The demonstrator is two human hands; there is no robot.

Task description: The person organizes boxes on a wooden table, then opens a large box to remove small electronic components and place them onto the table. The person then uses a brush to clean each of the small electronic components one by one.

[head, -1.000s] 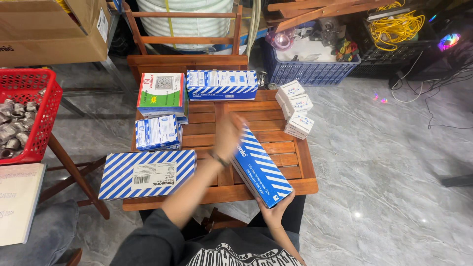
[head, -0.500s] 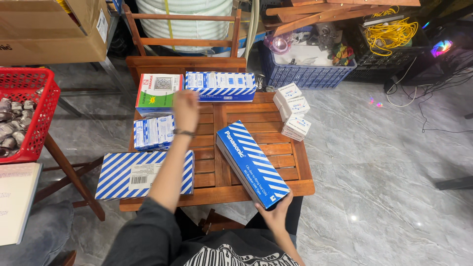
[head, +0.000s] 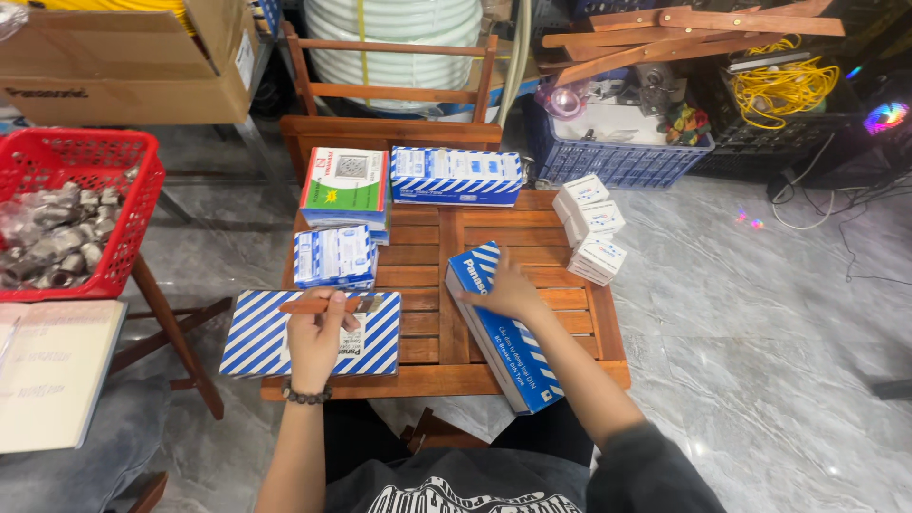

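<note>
We view a slatted wooden table (head: 418, 356) from above. The right hand (head: 503, 290) rests spread on a long blue box (head: 502, 332), fingers curled over its upper far end, so that the box stands tilted on one long edge at the table's right-centre. The left hand (head: 318, 332) is clenched around a thin brown cutter (head: 328, 305), held level above a flat striped box (head: 312, 334) at the table's near-left corner.

Orientation: the blue box's long axis runs diagonally, from its far end near the table's middle to its near end, which points toward the person and overhangs the table's near edge. The cutter's long axis lies crosswise, parallel to that near edge; we cannot tell which end carries the blade.

Risks, as we judge them: the blue box is propped by one hand only, and with its near end past the edge it could tip or slide off toward the lap if the grip loosens. The cutter, held close over the striped box, could score the carton or nick a finger.
</note>
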